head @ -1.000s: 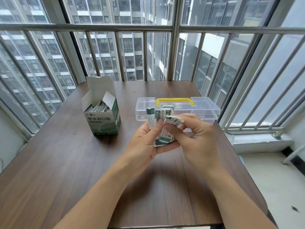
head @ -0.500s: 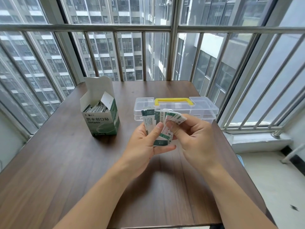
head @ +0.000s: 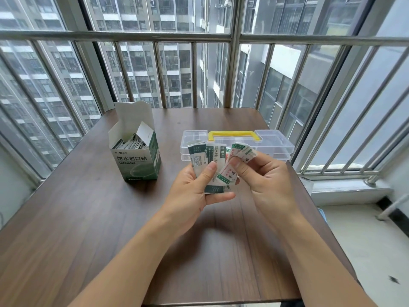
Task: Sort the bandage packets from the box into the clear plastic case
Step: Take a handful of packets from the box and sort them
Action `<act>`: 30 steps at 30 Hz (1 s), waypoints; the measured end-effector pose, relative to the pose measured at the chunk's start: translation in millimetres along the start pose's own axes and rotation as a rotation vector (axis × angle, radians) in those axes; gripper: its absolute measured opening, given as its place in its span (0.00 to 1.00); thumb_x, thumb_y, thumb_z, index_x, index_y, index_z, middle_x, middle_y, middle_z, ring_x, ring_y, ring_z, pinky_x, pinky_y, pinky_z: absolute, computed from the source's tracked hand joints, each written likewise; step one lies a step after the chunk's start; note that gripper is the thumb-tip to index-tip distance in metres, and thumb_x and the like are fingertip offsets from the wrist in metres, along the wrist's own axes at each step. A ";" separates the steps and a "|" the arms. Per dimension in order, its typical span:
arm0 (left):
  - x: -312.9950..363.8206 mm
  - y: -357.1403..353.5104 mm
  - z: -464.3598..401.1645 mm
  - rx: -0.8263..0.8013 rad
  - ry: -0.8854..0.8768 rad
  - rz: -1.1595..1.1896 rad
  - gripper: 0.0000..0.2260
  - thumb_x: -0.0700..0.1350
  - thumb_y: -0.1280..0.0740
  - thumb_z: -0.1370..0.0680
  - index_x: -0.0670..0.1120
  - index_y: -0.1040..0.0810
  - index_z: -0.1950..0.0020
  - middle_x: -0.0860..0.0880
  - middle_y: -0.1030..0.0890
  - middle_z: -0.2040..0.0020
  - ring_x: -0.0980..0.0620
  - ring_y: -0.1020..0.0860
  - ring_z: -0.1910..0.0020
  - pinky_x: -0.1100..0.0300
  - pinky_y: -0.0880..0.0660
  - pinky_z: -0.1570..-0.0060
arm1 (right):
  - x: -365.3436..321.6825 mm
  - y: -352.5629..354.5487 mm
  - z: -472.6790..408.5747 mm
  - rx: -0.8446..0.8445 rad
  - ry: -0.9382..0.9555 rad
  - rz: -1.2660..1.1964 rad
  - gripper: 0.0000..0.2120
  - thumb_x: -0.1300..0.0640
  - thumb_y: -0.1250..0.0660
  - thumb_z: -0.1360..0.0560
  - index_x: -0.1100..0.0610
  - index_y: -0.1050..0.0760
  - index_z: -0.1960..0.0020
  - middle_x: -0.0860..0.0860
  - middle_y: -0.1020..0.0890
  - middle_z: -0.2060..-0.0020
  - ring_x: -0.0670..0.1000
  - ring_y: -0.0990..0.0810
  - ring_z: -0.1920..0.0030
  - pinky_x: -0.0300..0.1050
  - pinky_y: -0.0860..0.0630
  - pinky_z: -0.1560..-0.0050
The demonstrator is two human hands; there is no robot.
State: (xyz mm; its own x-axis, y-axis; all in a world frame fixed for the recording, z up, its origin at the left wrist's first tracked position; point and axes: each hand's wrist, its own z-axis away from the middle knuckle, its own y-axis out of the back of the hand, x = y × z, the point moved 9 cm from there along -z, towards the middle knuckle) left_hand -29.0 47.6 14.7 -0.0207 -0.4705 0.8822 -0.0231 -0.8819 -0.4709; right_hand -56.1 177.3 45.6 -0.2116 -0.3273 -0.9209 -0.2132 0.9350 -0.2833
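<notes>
Above the table's middle, my left hand (head: 194, 187) grips a fanned stack of white-and-green bandage packets (head: 209, 157), thumb pressed on the front one. My right hand (head: 263, 176) pinches a bent packet (head: 244, 151) at the stack's right side. An open green-and-white box (head: 138, 161) stands upright to the left, flap raised, with several packets showing inside. Behind my hands lies the clear plastic case (head: 274, 141) with a yellow handle (head: 233, 134), its lid closed.
The dark wooden table (head: 88, 218) fills the view, its right edge running past my right forearm. Metal window bars (head: 155, 36) and glass enclose the far and left sides. A grey floor (head: 365, 240) lies beyond the right edge.
My right hand has drawn its bent packet slightly up and to the right, away from the stack. My left hand holds the fanned stack in nearly the same place.
</notes>
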 end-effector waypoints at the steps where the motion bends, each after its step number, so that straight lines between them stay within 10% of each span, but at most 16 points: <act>1: -1.2 -0.6 -0.2 -0.006 0.008 -0.002 0.14 0.42 0.40 0.18 0.42 0.24 0.34 0.40 0.16 0.46 0.44 0.15 0.50 0.55 0.17 0.61 | 1.8 0.7 -0.5 -0.002 -0.020 -0.028 0.08 0.61 0.28 0.29 0.58 0.16 0.51 0.55 0.13 0.53 0.52 0.16 0.52 0.47 0.17 0.50; 22: 6.3 11.8 -1.5 0.101 -0.072 -0.049 0.16 0.42 0.32 0.24 0.40 0.22 0.38 0.45 0.14 0.53 0.49 0.15 0.57 0.59 0.18 0.63 | 1.8 -7.8 2.3 -0.079 0.031 0.109 0.09 0.68 0.29 0.26 0.63 0.16 0.47 0.56 0.13 0.51 0.52 0.14 0.50 0.43 0.19 0.50; 30: 6.2 13.6 -3.1 0.124 -0.066 -0.022 0.11 0.40 0.39 0.17 0.44 0.23 0.37 0.43 0.14 0.50 0.48 0.14 0.51 0.58 0.17 0.61 | 2.3 10.5 0.4 0.097 0.018 -0.023 0.10 0.65 0.25 0.31 0.66 0.18 0.51 0.61 0.14 0.54 0.62 0.14 0.53 0.61 0.18 0.46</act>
State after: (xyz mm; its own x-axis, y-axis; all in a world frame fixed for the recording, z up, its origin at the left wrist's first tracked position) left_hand -32.6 32.8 13.7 0.0444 -0.4484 0.8927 0.1014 -0.8870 -0.4505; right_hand -58.4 186.5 40.4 -0.2253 -0.3508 -0.9090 -0.1252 0.9356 -0.3301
